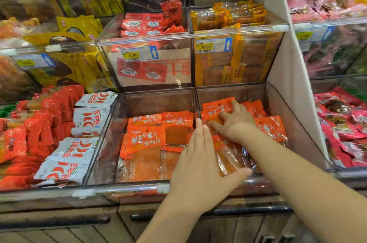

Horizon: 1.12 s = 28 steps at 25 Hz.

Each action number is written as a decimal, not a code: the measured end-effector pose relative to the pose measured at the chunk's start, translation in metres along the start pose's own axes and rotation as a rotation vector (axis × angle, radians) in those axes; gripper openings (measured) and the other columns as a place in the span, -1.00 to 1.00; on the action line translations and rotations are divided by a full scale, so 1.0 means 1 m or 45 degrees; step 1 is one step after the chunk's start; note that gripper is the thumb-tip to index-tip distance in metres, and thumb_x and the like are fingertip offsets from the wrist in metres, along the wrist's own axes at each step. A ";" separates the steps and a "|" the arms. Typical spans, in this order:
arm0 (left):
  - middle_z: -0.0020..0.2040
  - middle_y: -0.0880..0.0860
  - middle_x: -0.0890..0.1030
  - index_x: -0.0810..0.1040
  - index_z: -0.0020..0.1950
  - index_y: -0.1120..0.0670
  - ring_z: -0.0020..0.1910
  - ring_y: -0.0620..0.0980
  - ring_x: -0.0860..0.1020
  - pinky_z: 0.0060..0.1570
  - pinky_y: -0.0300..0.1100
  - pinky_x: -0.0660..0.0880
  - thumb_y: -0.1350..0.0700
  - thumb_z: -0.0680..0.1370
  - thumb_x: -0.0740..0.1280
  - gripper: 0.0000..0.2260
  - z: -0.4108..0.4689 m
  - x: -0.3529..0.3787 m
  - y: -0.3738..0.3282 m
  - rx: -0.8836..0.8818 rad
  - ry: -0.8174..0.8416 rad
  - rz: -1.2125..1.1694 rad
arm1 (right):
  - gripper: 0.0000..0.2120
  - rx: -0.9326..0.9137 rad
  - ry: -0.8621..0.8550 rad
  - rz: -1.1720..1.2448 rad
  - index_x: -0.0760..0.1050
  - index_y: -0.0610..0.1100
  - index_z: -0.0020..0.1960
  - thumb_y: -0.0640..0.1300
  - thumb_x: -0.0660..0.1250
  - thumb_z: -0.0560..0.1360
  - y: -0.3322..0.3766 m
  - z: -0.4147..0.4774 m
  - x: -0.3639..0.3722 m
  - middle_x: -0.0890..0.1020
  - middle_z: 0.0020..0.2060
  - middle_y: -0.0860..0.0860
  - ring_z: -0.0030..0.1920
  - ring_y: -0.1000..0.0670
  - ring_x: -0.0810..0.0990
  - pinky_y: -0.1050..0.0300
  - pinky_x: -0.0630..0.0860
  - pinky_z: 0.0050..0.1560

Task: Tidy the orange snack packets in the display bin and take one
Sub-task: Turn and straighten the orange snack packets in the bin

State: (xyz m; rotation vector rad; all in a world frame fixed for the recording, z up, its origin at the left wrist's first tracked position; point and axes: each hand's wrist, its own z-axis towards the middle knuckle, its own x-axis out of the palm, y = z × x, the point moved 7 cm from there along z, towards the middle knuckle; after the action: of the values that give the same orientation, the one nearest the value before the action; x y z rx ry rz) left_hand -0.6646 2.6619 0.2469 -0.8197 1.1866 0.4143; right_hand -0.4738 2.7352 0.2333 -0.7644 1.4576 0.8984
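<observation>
Writing on the white packets (87,119) at the far left, outside the bin (158,101), is in red characters beside drawn red chillies. Higher up, a yellow price tag (132,55) reads 10.90 next to a blue arrow, and a second tag (205,46) to its right reads 10.90 as well.

The orange packets (146,139) fill both halves of the clear bin, with white characters across their tops; the lower parts are see-through.

The left hand (200,163) lies flat at the middle divider, near the bin's front edge. Its fingers are straight and pressed together, pointing toward the back, and its thumb is stretched out to the right along the front edge under a few packets.

The right hand (236,121) reaches deeper into the right half, palm down, with its fingers spread and resting on the packets by the back wall. It pinches nothing.

Pink packets (341,127) lie in the next box, past the white side panel.
</observation>
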 end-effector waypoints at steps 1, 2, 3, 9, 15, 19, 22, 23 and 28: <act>0.56 -0.11 -0.51 -0.39 0.62 -0.01 0.62 -0.10 -0.26 0.57 -0.03 0.00 -0.60 0.40 0.12 0.11 0.000 -0.001 0.000 0.001 0.008 -0.008 | -0.32 0.012 0.020 -0.032 0.27 0.14 0.57 0.45 -0.03 0.57 -0.001 -0.001 0.002 -0.03 0.65 -0.17 0.62 -0.24 0.00 -0.15 0.06 0.58; 0.56 -0.11 -0.51 -0.39 0.62 -0.01 0.62 -0.10 -0.26 0.57 -0.02 0.01 -0.60 0.41 0.12 0.10 0.000 0.000 -0.001 0.008 0.016 -0.017 | -0.32 0.018 0.051 -0.045 0.27 0.12 0.57 0.43 -0.07 0.59 -0.002 -0.001 0.004 0.02 0.64 -0.17 0.62 -0.24 0.03 -0.17 0.06 0.57; 0.56 -0.11 -0.51 -0.39 0.62 -0.01 0.63 -0.09 -0.25 0.57 -0.02 0.03 -0.60 0.41 0.12 0.10 0.000 -0.001 -0.002 0.016 0.021 -0.028 | -0.33 0.026 0.086 -0.045 0.26 0.10 0.58 0.41 -0.10 0.60 -0.003 -0.001 0.007 0.11 0.62 -0.18 0.60 -0.24 0.07 -0.18 0.09 0.57; 0.54 -0.17 -0.53 -0.31 0.64 -0.01 0.63 -0.10 -0.19 0.54 0.04 0.16 -0.45 0.52 0.22 -0.01 0.004 0.004 0.005 0.123 0.283 -0.190 | -0.38 0.047 0.039 0.029 0.37 0.03 0.52 0.33 -0.08 0.65 -0.010 -0.010 0.003 0.41 0.49 -0.16 0.51 -0.22 0.31 -0.14 0.24 0.50; 0.39 0.10 0.49 0.46 0.42 0.06 0.36 0.06 0.48 0.36 -0.07 0.40 -0.06 0.65 0.28 -0.63 0.008 -0.073 0.124 -0.181 -0.095 -0.080 | -0.56 -0.345 -0.351 0.610 0.41 -0.20 0.47 0.01 0.11 0.70 0.057 -0.074 -0.047 0.53 0.37 -0.18 0.41 -0.17 0.47 -0.05 0.39 0.41; 0.42 0.18 0.44 0.30 0.49 0.17 0.40 0.18 0.47 0.31 0.01 0.43 -0.32 0.54 0.33 -0.28 -0.004 -0.069 0.158 -0.653 0.234 0.407 | -0.27 -0.279 -0.131 0.510 -0.15 -0.23 0.65 0.13 0.09 0.69 0.099 -0.110 -0.017 -0.06 0.65 -0.16 0.61 -0.16 0.13 -0.08 0.23 0.55; 0.50 0.14 0.40 0.19 0.57 0.20 0.44 0.16 0.45 0.36 0.02 0.41 -0.33 0.51 0.38 -0.14 -0.001 -0.060 0.159 -0.706 0.381 0.380 | -0.20 -0.203 -0.207 0.474 -0.27 -0.19 0.65 0.11 0.15 0.68 0.101 -0.115 -0.011 -0.16 0.65 -0.14 0.59 -0.18 0.21 -0.08 0.39 0.47; 0.50 0.13 0.41 0.17 0.58 0.21 0.43 0.16 0.46 0.36 0.01 0.41 -0.32 0.49 0.40 -0.11 0.000 -0.058 0.162 -0.733 0.392 0.347 | -0.19 -0.184 -0.219 0.465 -0.28 -0.17 0.65 0.11 0.16 0.67 0.100 -0.116 -0.012 -0.16 0.65 -0.13 0.58 -0.17 0.24 -0.08 0.42 0.45; 0.44 0.13 0.46 0.17 0.54 0.18 0.38 0.17 0.50 0.32 0.04 0.47 -0.21 0.38 0.57 -0.06 0.006 -0.054 0.182 -0.799 0.262 0.110 | -0.14 -0.191 -0.242 0.403 -0.29 -0.16 0.65 0.13 0.20 0.65 0.103 -0.116 -0.014 -0.15 0.65 -0.13 0.57 -0.16 0.27 -0.06 0.45 0.43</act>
State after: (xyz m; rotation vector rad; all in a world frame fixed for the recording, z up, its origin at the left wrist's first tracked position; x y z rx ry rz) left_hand -0.8025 2.7914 0.2362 -1.3782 1.3010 0.8114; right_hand -0.6186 2.6828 0.2570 -0.5465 1.3735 1.2976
